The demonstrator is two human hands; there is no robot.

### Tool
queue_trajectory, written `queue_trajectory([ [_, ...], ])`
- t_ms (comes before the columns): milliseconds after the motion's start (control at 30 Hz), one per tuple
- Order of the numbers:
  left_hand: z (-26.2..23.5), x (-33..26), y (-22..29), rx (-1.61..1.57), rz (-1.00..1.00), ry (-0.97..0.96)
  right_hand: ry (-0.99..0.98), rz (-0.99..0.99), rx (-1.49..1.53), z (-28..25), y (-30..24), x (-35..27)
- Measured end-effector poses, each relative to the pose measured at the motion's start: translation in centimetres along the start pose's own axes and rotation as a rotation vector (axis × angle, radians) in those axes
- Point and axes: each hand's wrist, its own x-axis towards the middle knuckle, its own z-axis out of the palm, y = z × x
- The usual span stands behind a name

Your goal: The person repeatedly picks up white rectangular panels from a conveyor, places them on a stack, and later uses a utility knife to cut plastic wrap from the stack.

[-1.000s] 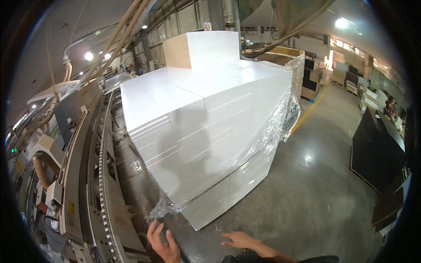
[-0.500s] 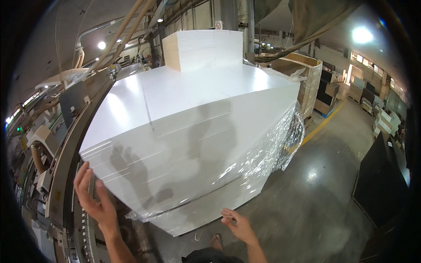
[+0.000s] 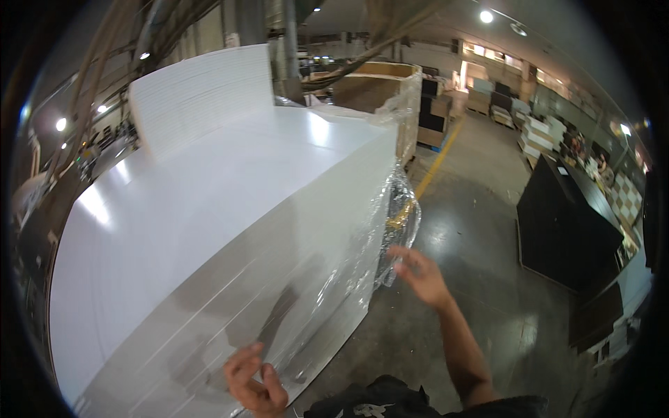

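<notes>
A large stack of white boards fills the left and middle of the view, its glossy top sheet reflecting the lights. Clear plastic wrap hangs crumpled over its right corner and along the side facing me. My left hand is in front of that side, low in the view, with loosely bent fingers, thumb apart and nothing in it. Over by the wrapped corner, my right hand reaches out with its fingers apart; it looks empty, and I cannot tell whether the fingertips touch the wrap.
A smaller pile of white boards stands on top of the stack. Behind the corner is a wrapped brown crate. Dark panels lean on the right, across the grey floor with its yellow line. Machinery lines the far left.
My view has swung right, so the stack shows further left. My left hand has come away from the stack's left corner; my right hand has moved up and forward toward the wrapped corner.
</notes>
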Motion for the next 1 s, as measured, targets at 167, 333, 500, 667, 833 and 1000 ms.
queue_trajectory([
  [167, 11.9, -2.5, 1.5, -0.173, -0.256, -0.120, 0.209, -0.432, -0.230, -8.9, 0.8, 18.3],
  [333, 23.4, -2.1, 3.7, -0.010, -0.318, -0.270, 0.184, -0.593, -0.304, -12.8, 1.0, 36.4],
  [500, 34.6, -2.4, 6.4, 0.032, -0.487, -0.180, -0.373, -0.450, -0.426, -14.0, 3.2, 49.6],
  [667, 41.6, -1.9, 6.2, 0.153, -0.566, -0.184, 0.046, -0.360, -0.614, -18.0, 10.6, 53.0],
  [833, 50.5, -0.4, 3.6, 0.198, -0.495, -0.171, 0.013, -0.224, -0.630, -22.9, 29.6, 52.5],
  [1000, 62.9, 1.9, 0.0, 0.174, -0.297, -0.287, -0.056, 0.001, -0.587, -18.5, 37.1, 53.1],
])
